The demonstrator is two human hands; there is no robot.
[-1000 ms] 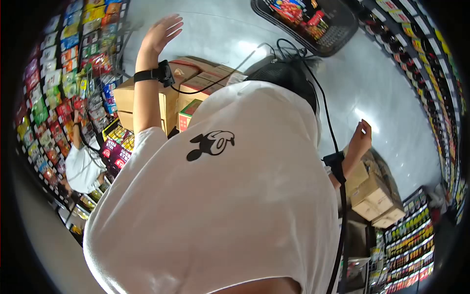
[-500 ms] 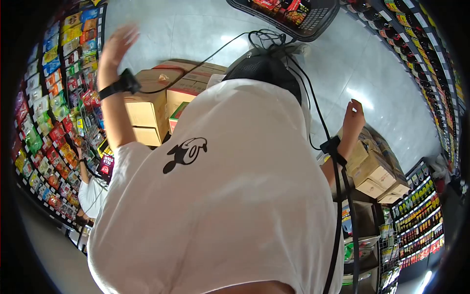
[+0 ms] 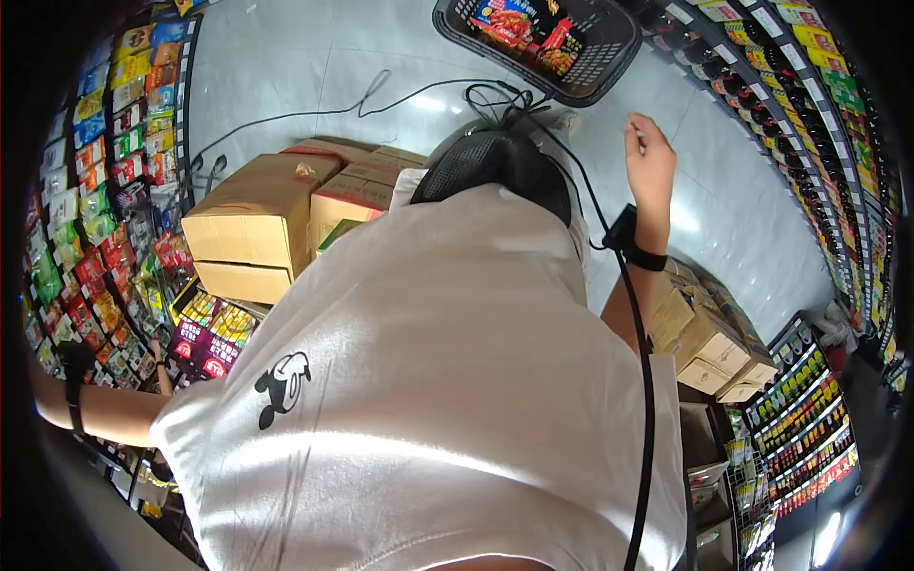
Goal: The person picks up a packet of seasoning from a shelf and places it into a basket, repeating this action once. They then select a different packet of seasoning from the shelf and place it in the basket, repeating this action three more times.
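Observation:
My right hand (image 3: 651,162) hangs over the floor just below the shopping basket. Its fingers curve loosely, with a gap beside the thumb and nothing held. A black wrist strap (image 3: 647,259) with a small box sits on that arm. My left hand (image 3: 42,383) reaches out to the far left, close to the shelf of packets (image 3: 95,276); the dark image edge hides its fingers. Inside the black shopping basket (image 3: 609,74) lie red, blue and black food packets (image 3: 514,27). A black cable (image 3: 649,428) runs down past my right arm.
Cardboard boxes (image 3: 243,233) are stacked left of my legs, with more cartons (image 3: 709,333) on the right. Purple display boxes (image 3: 205,344) stand beside another person's hand (image 3: 159,354). Bottle shelves (image 3: 762,95) line the right side. A loose cable (image 3: 286,116) crosses the floor.
My left arm has swung from above the boxes down and outward to the left shelf. My right hand has risen toward the basket. The left cable now trails along the floor.

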